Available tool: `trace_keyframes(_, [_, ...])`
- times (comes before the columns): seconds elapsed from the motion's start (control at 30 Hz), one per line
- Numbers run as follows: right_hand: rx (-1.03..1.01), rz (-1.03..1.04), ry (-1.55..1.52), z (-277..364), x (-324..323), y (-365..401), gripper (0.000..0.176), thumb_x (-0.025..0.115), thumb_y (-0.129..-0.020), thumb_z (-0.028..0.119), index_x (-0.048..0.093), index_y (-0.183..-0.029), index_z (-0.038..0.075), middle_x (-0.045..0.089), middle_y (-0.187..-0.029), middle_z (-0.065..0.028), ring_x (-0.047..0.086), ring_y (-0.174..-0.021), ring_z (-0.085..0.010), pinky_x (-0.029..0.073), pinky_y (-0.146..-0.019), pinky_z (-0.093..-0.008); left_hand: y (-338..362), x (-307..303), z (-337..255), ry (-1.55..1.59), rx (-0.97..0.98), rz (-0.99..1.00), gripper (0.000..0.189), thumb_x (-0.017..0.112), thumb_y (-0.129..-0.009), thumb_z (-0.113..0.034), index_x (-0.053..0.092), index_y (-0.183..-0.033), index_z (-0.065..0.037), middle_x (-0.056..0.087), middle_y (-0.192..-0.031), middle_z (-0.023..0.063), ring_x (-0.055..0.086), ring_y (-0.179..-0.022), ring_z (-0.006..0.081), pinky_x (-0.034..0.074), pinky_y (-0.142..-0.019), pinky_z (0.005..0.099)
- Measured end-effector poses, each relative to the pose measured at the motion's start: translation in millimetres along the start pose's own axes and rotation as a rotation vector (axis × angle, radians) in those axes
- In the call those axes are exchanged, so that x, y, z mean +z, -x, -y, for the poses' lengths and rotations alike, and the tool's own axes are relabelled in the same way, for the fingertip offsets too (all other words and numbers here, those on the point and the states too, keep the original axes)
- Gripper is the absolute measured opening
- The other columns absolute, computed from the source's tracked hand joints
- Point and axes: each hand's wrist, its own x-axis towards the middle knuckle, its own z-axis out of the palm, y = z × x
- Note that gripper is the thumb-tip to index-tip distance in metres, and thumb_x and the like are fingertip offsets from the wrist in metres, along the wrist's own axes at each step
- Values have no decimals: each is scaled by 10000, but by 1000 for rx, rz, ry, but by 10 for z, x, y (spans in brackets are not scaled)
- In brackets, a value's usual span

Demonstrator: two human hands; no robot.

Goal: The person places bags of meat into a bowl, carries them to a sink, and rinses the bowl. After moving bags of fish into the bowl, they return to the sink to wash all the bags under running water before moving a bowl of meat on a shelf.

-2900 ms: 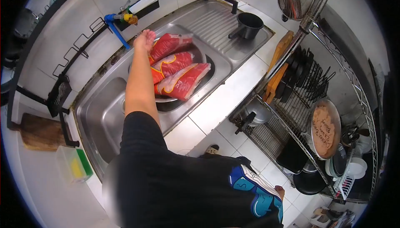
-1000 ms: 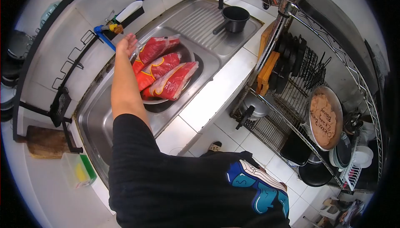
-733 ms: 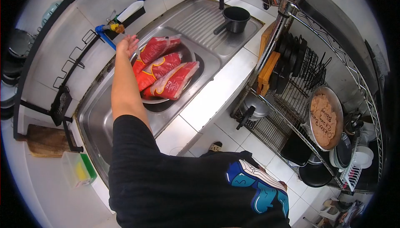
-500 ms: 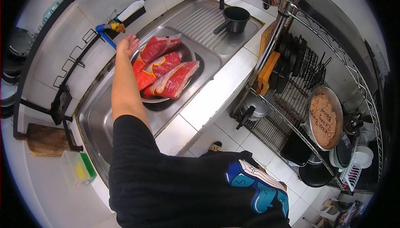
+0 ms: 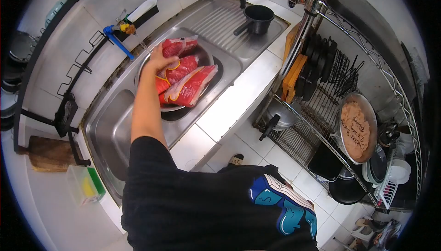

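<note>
My left hand (image 5: 160,62) reaches over a round metal bowl (image 5: 211,59) in the sink. It touches the red plastic packs, thumb and fingers apart; the fingertips are partly hidden. Under and beside it lie a far pack (image 5: 181,45), a middle pack (image 5: 186,67) and a near pack (image 5: 190,88) marked 2kg. Just behind the hand is a tap with a yellow body (image 5: 127,28) and a blue pipe (image 5: 120,45); a thin stream of water runs from it. My right hand is out of view.
A black saucepan (image 5: 258,20) stands on the ribbed drainboard (image 5: 206,19). To the left are a second sink basin (image 5: 112,136), a wooden board (image 5: 50,153) and a clear box (image 5: 85,184). A wire rack on the right holds a bowl of bagged pinkish food (image 5: 354,129).
My left hand has moved from near the tap, right and down onto the packs. The tap's blue part has shifted slightly, and the water stream shows more plainly.
</note>
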Motion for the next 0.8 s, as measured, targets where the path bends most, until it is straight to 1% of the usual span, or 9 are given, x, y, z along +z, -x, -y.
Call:
trace_keyframes(0.07, [48, -6, 26, 81, 49, 55, 210, 543, -825, 170, 582, -906, -20, 627, -751, -130, 616, -624, -219, 522, -521, -315, 193, 297, 50, -500, -30, -337, 1045, 759, -615, -352, 82, -1391, -176, 112, -1435, 142, 147, -1307, 331, 214, -962, 597])
trace_keyframes(0.17, [66, -17, 141, 64, 57, 62, 197, 563, -814, 177, 602, -885, -2, 641, -750, -114, 624, -651, -204, 515, -560, -305, 706, 467, -232, -675, -184, -227, 1132, 754, -578, -433, 8, -1389, -172, -40, -1439, 164, 116, -1313, 344, 141, -968, 632])
trace_keyframes(0.2, [62, -19, 194, 30, 69, 48, 191, 569, -810, 178, 609, -877, 4, 645, -751, -108, 627, -658, -198, 512, -574, -302, 695, 529, -32, -641, -238, -194, 1053, 699, -633, -466, 14, -1391, -212, -81, -1444, 123, 80, -1323, 331, 84, -901, 718])
trace_keyframes(0.3, [-176, 21, 454, -420, 0, -214, 170, 581, -795, 167, 616, -867, 17, 650, -763, -103, 625, -651, -174, 501, -589, -293, 777, 615, 167, -676, -300, -168, 927, 608, -707, -494, 42, -1391, -226, -55, -1454, 75, 103, -1321, 320, 59, -936, 692])
trace_keyframes(0.33, [-133, -1, 415, -311, 15, -156, 167, 581, -795, 163, 615, -866, 15, 649, -763, -105, 623, -642, -172, 502, -590, -294, 808, 615, 115, -683, -316, -164, 847, 539, -749, -522, 69, -1391, -231, -32, -1457, 57, 104, -1322, 317, 42, -947, 682])
trace_keyframes(0.47, [-40, -9, 282, 97, 23, -47, 151, 578, -793, 142, 611, -855, 9, 648, -766, -111, 616, -626, -168, 504, -593, -301, 848, 579, -187, -615, -434, -57, 842, 500, -760, -560, 47, -1392, -235, 21, -1456, 68, 77, -1326, 317, 42, -954, 673])
trace_keyframes(0.6, [80, 6, -34, 215, 103, -45, 162, 560, -795, 144, 605, -854, 0, 646, -750, -117, 614, -627, -164, 502, -584, -296, 862, 654, -85, -657, -401, -92, 851, 485, -765, -567, 19, -1392, -229, 9, -1456, 71, 61, -1328, 316, 43, -958, 668])
trace_keyframes(0.7, [77, 6, -57, 233, 189, -54, 186, 547, -799, 161, 601, -867, -4, 645, -730, -116, 611, -622, -160, 494, -566, -290, 843, 688, -20, -661, -397, -115, 859, 479, -765, -573, 1, -1391, -231, -2, -1457, 69, 43, -1330, 314, 49, -959, 665])
trace_keyframes(0.8, [20, 18, 269, 207, 169, -109, 199, 536, -807, 170, 598, -874, -8, 647, -718, -112, 612, -623, -159, 491, -560, -291, 828, 689, 6, -665, -397, -119, 873, 483, -758, -580, -15, -1389, -241, -16, -1457, 62, 32, -1330, 317, 55, -956, 668])
